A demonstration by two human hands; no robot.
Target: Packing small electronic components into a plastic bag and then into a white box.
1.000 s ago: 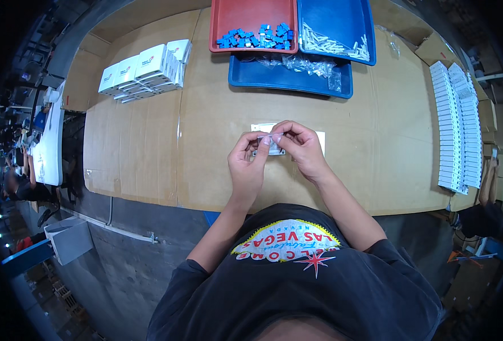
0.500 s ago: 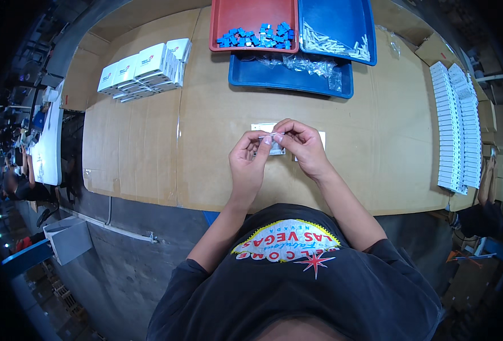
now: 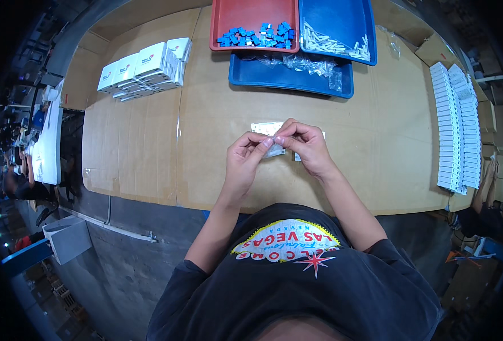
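A small clear plastic bag (image 3: 273,151) is pinched at its top edge between both my hands, low over the cardboard-covered table. My left hand (image 3: 243,161) grips it with thumb and forefinger, the other fingers curled in. On the other side my right hand (image 3: 310,149) pinches the same edge, its thumb almost touching the left one. What the bag contains is too small to make out. Behind the fingers lies a white printed piece (image 3: 263,127), partly covered. A second pale piece (image 3: 297,157) shows only in part beneath my right hand.
At the back stand a red tray (image 3: 228,14) of blue connector-like parts, a blue tray (image 3: 336,17) of white sticks, and a lower blue tray (image 3: 251,79) holding clear bags. White boxes (image 3: 152,59) are stacked left; long white stacks (image 3: 453,131) line the right, near another person's arm (image 3: 490,176).
Both hands stay close together on the bag. My left hand has shifted slightly left and tilted, and the bag's top edge, earlier stretched straight, now looks bunched between the fingertips.
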